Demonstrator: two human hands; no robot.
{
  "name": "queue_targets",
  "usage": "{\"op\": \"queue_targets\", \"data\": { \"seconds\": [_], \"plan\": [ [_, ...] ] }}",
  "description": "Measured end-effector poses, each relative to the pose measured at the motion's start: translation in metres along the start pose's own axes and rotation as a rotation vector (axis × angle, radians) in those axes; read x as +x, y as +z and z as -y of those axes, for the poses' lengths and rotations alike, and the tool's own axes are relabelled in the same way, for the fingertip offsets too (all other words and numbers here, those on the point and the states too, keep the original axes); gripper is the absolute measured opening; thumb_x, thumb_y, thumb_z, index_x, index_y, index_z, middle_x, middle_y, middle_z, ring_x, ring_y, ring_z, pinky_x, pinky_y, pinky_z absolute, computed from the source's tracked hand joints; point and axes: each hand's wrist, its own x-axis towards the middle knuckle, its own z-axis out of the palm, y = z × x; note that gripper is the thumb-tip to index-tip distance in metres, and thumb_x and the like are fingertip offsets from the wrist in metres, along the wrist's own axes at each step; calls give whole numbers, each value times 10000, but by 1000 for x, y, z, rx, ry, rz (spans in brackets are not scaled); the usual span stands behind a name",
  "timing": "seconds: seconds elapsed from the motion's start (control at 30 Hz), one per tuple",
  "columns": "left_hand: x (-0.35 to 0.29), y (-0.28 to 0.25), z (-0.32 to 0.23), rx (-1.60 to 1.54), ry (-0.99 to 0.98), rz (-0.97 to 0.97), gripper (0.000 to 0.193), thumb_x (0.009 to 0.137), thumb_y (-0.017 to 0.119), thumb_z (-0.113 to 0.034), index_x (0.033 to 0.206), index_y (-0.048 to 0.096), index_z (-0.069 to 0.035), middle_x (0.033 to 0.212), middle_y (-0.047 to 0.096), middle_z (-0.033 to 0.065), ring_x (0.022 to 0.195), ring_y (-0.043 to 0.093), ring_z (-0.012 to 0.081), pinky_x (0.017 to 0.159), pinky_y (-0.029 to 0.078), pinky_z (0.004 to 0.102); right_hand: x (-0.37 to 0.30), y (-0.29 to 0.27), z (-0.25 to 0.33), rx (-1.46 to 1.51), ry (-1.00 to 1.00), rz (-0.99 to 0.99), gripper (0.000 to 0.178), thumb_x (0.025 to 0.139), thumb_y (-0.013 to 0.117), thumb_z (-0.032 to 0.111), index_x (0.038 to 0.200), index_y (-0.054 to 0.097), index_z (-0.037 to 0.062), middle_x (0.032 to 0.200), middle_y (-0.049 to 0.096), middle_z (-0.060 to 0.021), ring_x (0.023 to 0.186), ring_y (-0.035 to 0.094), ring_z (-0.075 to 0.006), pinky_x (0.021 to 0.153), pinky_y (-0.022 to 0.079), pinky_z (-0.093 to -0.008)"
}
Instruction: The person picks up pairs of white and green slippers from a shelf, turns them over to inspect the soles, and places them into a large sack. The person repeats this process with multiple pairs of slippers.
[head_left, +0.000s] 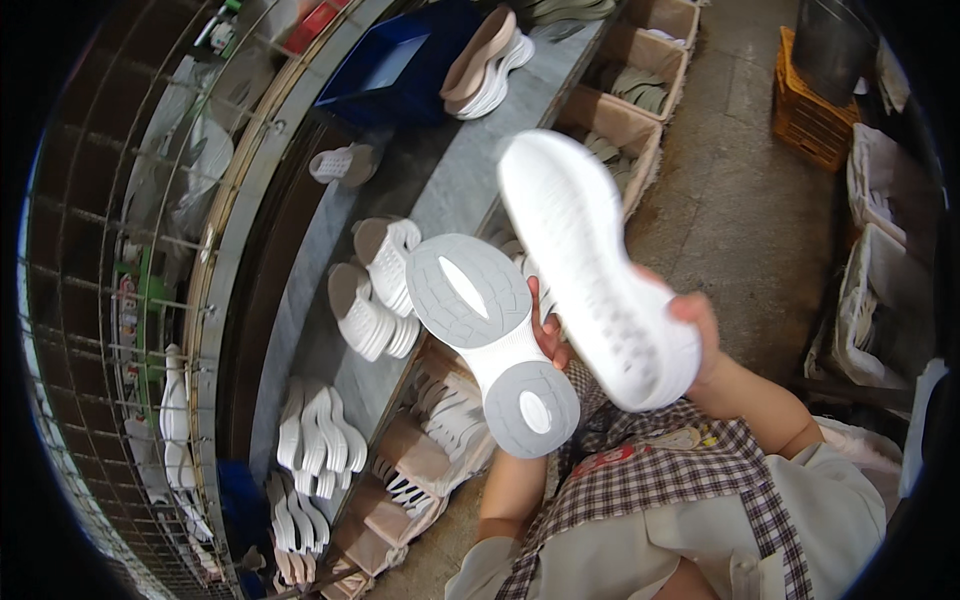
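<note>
With our left hand (548, 325), we grip the gray sole (500, 352) at its narrow middle, tread toward us; with our right hand (702, 330), we grip the white sole (595, 260) along the outer edge of its lower end. Both soles are raised in front of the apron (680, 455), close side by side; we cannot tell whether they touch. Caution: the white sole is held near one end, so its long upper part may tip or twist if our grip loosens. Turning either wrist inward could knock the soles together and trap the left fingers, which show between them. To our left, the gray sole overlaps the nearest stacks (372, 320) in view; if we lower it carelessly on that side, it could topple them. The table (450, 192) is narrow, and its near edge runs diagonally beside the bins (640, 180), so a pushed piece could fall into them. Ahead, the blue crate (355, 100) limits reach, as does the rail (243, 195) on the far side. Our widest room lies to the right, over the floor (725, 200), as far as the orange crate (812, 118) and lined bins (895, 260).
</note>
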Motion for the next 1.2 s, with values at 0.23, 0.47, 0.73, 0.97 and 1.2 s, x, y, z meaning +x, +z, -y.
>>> {"op": "queue_targets", "data": {
  "seconds": [0.23,0.47,0.73,0.97,1.2],
  "plan": [
    [5,24,-9,-12,-20,266,519,861,573,-381,1348,459,-242,1428,408,51,987,518,214,519,506,262,-2,-29,3,333,11,-117,791,731,545,446,1394,363,55,1241,545,-216,1013,618,-379,839,526,-550],
    [1,26,-20,-49,-91,335,514,876,560,-368,1362,439,-252,1448,382,30,1006,486,191,515,489,237,2,-32,-11,289,70,-104,805,726,557,440,1398,355,44,1259,535,-219,1007,628,-354,854,535,-488],
    [-8,31,-26,366,95,-352,494,929,506,-324,1354,407,-94,1365,446,131,1153,512,266,780,540,328,13,-12,-42,-269,63,-19,751,822,521,394,1430,287,21,1421,359,-209,1284,418,-293,1057,365,-416],
    [-42,31,-84,610,92,-488,397,939,518,-266,1204,508,29,1043,621,153,872,640,240,760,556,353,36,-2,-60,-1277,-144,354,696,934,380,535,1448,294,73,1499,206,-198,1373,160,-359,1112,111,-472],
    [-39,90,-287,1066,406,-755,236,946,442,-153,959,617,5,804,659,80,665,644,200,617,559,325,47,-16,-64,-1043,-36,131,449,892,587,295,1295,504,115,1407,347,-160,1301,312,-302,1053,275,-411]
  ]
}}
